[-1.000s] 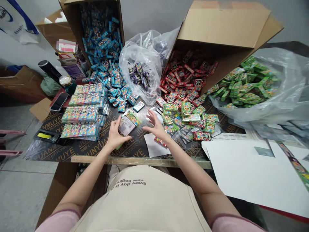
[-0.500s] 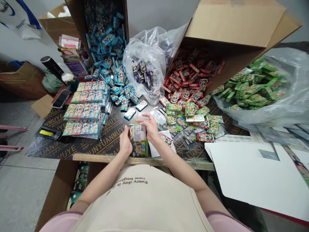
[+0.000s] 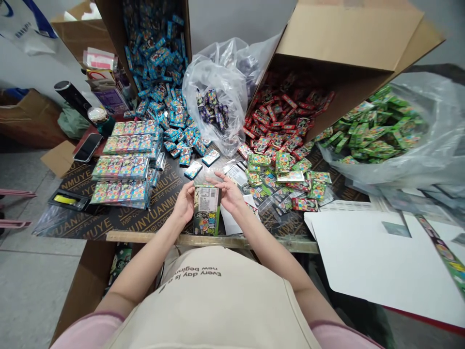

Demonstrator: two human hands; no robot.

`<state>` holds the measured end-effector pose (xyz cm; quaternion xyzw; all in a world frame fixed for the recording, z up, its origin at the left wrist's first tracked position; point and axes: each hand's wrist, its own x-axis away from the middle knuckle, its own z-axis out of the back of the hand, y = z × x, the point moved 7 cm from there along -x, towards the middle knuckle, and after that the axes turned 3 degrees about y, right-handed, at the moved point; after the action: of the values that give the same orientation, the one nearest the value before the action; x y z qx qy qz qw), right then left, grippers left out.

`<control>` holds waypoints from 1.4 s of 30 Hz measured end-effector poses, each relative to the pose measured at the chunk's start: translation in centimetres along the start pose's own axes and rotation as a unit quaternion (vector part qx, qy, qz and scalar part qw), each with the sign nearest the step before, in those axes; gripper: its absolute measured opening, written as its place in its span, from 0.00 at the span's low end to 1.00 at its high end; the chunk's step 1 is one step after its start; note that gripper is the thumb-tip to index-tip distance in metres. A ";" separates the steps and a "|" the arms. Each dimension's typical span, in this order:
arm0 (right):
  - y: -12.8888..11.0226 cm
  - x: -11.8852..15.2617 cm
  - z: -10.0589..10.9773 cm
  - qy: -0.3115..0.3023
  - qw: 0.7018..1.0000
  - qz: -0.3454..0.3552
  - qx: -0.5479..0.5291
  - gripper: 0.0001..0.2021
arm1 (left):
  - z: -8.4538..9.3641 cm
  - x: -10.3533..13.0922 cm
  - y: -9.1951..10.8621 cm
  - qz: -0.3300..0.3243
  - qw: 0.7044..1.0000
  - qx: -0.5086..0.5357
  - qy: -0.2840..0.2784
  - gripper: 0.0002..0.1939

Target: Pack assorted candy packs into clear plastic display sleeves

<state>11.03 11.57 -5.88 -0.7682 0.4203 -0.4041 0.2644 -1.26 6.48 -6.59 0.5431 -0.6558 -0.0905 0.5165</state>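
Observation:
A flat black-and-green printed packet (image 3: 205,218) with a white label at its top is held near the table's front edge. My left hand (image 3: 184,202) grips its left edge, fingers closed on the side. My right hand (image 3: 231,195) is at its upper right corner, thumb and fingers on the top edge, the index finger stretched out. A white paper sheet (image 3: 229,222) lies partly under my right wrist. Beyond my hands, two small blue boxes (image 3: 193,169) lie apart from the pile. Whatever is inside the packet is hidden.
Stacks of wrapped box sets (image 3: 119,167) stand at left beside a phone (image 3: 87,147). Behind are piles of blue boxes (image 3: 156,63), a clear bag (image 3: 232,80) of purple packs, red boxes (image 3: 276,114) and a bag of green boxes (image 3: 378,128). White boards (image 3: 381,261) overhang at right.
The packet has tipped more upright and turned slightly, its printed face clearer. My left hand has shifted a little along its edge. The whole view has slid slightly.

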 end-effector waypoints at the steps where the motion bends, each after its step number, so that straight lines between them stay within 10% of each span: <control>1: 0.0 -0.1 0.1 -0.002 1.000 -0.003 0.011 0.23 | 0.0 0.0 0.2 -0.006 1.000 -0.013 -0.001 0.16; 7: -1.2 1.3 0.6 0.037 0.986 0.137 0.084 0.09 | 0.5 -0.2 2.8 -0.067 0.995 -0.073 0.015 0.08; 12: -2.2 3.0 0.8 0.064 0.947 0.249 0.194 0.07 | -0.9 1.5 6.9 -0.277 0.925 -0.262 -0.013 0.07; 26: -4.4 3.0 -0.3 0.030 0.947 0.216 0.234 0.12 | -2.1 2.2 7.7 -0.276 0.879 -0.379 -0.086 0.10; 42: -4.3 3.5 -0.4 0.021 0.954 0.198 0.225 0.11 | -2.1 1.7 7.5 -0.211 0.917 -0.325 -0.093 0.10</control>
<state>13.67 10.70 -1.08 -0.5816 0.4678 -0.4434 0.4962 -4.06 8.99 0.43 0.4600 -0.5053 -0.4562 0.5700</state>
